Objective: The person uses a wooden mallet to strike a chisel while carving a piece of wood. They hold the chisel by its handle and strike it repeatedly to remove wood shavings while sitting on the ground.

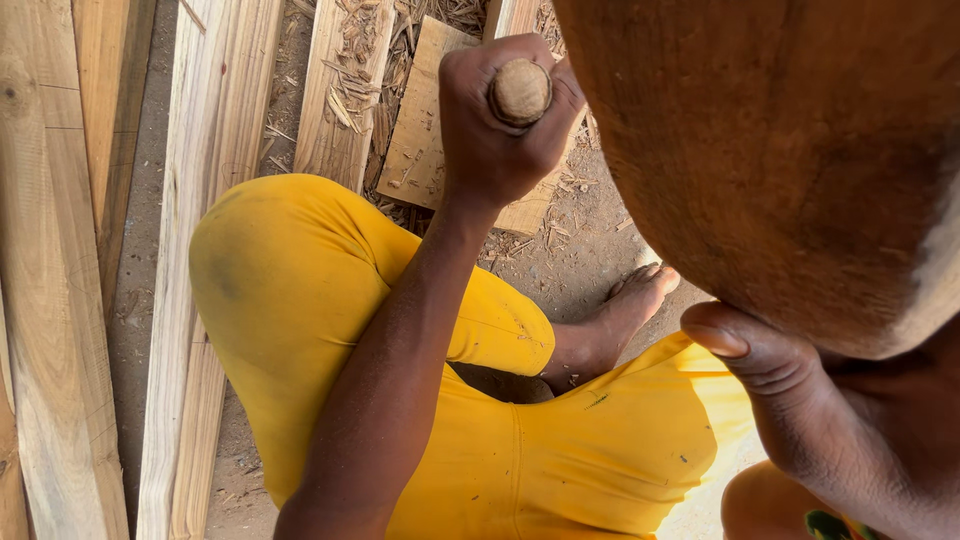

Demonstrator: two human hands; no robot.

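Two hands worked one big wooden bowl (790, 150): the right hand (790, 400) braced its rim from below, the left hand (495, 125) clenched a round handle (520, 92) beside it. The bowl looked heavy, rigid and smooth; the rim seemed the best hold.

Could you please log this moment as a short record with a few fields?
left hand: fist closed round a wooden handle, its round end showing
right hand: thumb pressed on the edge of a large brown wooden piece
grip: both shut
posture: seated, yellow trousers, bare foot on the dirt
surroundings: pale planks at left, shavings and a board ahead
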